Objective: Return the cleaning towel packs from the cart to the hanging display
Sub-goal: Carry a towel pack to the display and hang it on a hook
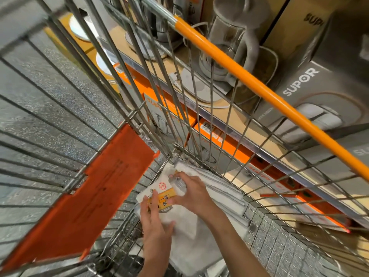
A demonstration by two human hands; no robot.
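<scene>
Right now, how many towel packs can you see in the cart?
2 clearly: one yellow-labelled pack gripped by both hands, the left hand and right hand, and a striped pack lying along the cart's right wire wall. More white towels beneath may be further packs.

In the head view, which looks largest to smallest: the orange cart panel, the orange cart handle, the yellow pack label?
1. Orange panel, clearly largest.
2. Orange handle: long but thin, and nearer the camera, so unsure.
3. Yellow label, smallest, partly covered by the hands.
</scene>
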